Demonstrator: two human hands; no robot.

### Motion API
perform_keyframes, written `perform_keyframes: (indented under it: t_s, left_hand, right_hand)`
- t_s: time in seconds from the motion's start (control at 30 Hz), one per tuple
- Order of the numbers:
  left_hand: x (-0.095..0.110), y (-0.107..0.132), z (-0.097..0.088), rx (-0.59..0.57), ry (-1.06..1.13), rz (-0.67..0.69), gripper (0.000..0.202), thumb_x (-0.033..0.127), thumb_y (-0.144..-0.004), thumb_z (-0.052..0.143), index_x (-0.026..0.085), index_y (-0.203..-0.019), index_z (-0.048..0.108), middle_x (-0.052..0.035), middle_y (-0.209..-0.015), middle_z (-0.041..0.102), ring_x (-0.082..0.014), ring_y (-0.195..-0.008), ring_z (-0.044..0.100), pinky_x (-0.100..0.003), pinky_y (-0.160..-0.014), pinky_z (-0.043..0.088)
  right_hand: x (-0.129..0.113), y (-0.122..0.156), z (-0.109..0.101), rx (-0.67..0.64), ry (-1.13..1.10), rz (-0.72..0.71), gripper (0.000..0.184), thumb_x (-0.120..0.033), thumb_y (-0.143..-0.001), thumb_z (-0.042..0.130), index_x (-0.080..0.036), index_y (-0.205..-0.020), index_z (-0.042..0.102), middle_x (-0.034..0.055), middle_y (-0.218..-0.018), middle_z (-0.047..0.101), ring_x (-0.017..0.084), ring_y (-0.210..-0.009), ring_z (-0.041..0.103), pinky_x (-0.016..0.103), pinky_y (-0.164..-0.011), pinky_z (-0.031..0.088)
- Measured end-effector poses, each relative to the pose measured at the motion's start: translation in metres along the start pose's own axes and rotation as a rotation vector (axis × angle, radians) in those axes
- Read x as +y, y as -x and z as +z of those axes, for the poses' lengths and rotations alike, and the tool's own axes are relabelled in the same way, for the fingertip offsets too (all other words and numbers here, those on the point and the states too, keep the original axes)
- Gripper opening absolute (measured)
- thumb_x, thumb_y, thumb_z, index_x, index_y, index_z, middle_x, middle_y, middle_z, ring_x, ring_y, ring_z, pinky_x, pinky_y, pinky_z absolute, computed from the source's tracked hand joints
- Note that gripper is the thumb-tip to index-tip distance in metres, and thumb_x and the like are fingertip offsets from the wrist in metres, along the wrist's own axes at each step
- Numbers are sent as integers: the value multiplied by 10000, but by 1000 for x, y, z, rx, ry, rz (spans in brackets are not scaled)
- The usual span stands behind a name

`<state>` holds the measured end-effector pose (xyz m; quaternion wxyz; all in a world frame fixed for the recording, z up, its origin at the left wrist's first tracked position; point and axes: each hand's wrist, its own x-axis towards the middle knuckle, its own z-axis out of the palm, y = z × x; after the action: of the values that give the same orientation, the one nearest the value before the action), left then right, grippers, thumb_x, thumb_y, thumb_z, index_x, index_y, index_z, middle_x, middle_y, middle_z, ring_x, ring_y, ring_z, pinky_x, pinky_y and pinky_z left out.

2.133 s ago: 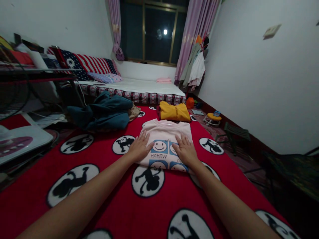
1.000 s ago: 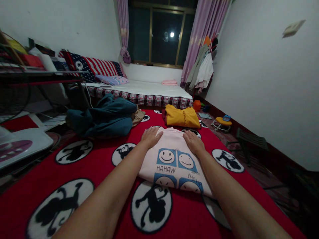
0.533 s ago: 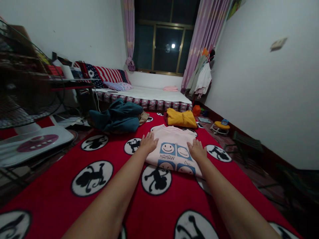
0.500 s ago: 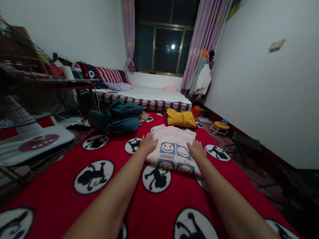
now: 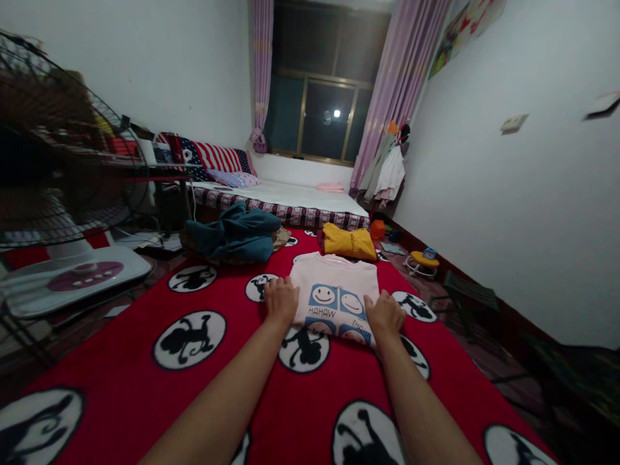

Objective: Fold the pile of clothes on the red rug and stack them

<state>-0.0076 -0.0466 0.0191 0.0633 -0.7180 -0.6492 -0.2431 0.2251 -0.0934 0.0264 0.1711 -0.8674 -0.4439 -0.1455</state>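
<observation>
A pale pink shirt lies folded on the red blanket, with blue smiley squares and lettering facing up. My left hand is closed on its left edge, the thumb on top and the other fingers curled at the side. On the opposite edge, my right hand grips the fabric in a similar way. Just beyond the shirt's collar sits a folded yellow garment, with a dark red one partly showing beside it. A heap of teal clothing rests farther left, over something tan.
An electric fan stands close on the left, before a cluttered table. Behind the blanket is a low bed below a window. Along the right wall are a yellow-topped stool and a dark folding stool.
My hands have gone from lying fairly flat on the shirt's sides to curling around its edges. The camera view has tilted up slightly. The other clothes stay in place.
</observation>
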Motion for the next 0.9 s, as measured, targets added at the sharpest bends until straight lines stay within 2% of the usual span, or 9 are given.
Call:
perform_keyframes:
  t_s: [0.1,0.23,0.33,0.43,0.53,0.63,0.7,0.8,0.9]
  left_hand:
    - [1,-2,-4,17,-11,-74,388,406,-899,476,94,-1051,650,-166,-951,691,-310,-1006,581,-434,-932,348]
    - [-4,-5,-8,-69,-9,-121,498,517,-884,451,93,-919,712,-183,-880,711,-319,-914,638,-463,-930,344]
    - [-11,-8,-11,-123,38,-163,473,516,-853,492,104,-890,723,-183,-894,715,-332,-903,650,-462,-885,382]
    - [-8,-11,-19,-154,131,-172,369,429,-858,511,127,-906,716,-162,-916,713,-307,-889,653,-393,-776,437]
    - [16,-11,-35,-118,173,-92,322,357,-916,450,155,-999,687,-123,-999,691,-241,-894,641,-316,-720,445]
    - [55,-1,-49,-65,186,150,292,271,-955,403,168,-1060,655,-104,-1088,645,-209,-892,624,-293,-704,443]
    - [80,11,-52,-74,180,277,268,161,-935,416,129,-1042,660,-122,-1041,645,-219,-888,619,-295,-693,443]
    - [104,32,-44,-136,173,370,253,55,-875,453,69,-979,683,-158,-955,656,-245,-896,610,-307,-690,454]
    - [114,50,-24,-216,141,493,260,105,-853,519,42,-1048,679,-195,-987,660,-289,-936,598,-369,-752,479]
  right_hand:
    - [1,-1,-5,-108,-44,91,546,-514,-870,488,-101,-1215,578,186,-1058,680,322,-1007,636,419,-859,437]
    - [7,-3,-9,-201,-118,138,604,-584,-810,502,-147,-1208,624,185,-1106,677,339,-1039,628,412,-844,456]
    - [11,-3,-11,-205,-156,143,531,-530,-794,521,-177,-1164,663,178,-1111,679,343,-1028,632,395,-804,464]
    - [11,-2,-14,-168,-177,114,416,-418,-820,479,-181,-1084,697,171,-1046,699,332,-983,648,380,-770,459]
    - [3,-5,-20,-120,-217,77,392,-373,-830,450,-166,-1046,703,171,-1005,707,321,-955,653,366,-753,454]
    - [-7,-16,-27,-139,-339,15,389,-400,-829,462,-162,-1031,695,145,-995,712,298,-957,650,342,-776,455]
    - [-13,-26,-34,-205,-443,-52,452,-468,-860,422,-147,-1043,681,138,-1034,705,283,-984,644,332,-812,458]
    - [-27,-37,-49,-310,-478,-171,689,-634,-857,371,-95,-1234,574,179,-1191,645,305,-1073,614,366,-871,456]
    - [-50,-37,-62,-406,-299,-346,918,-775,-736,466,-116,-1375,452,198,-1271,597,346,-1135,583,405,-889,451]
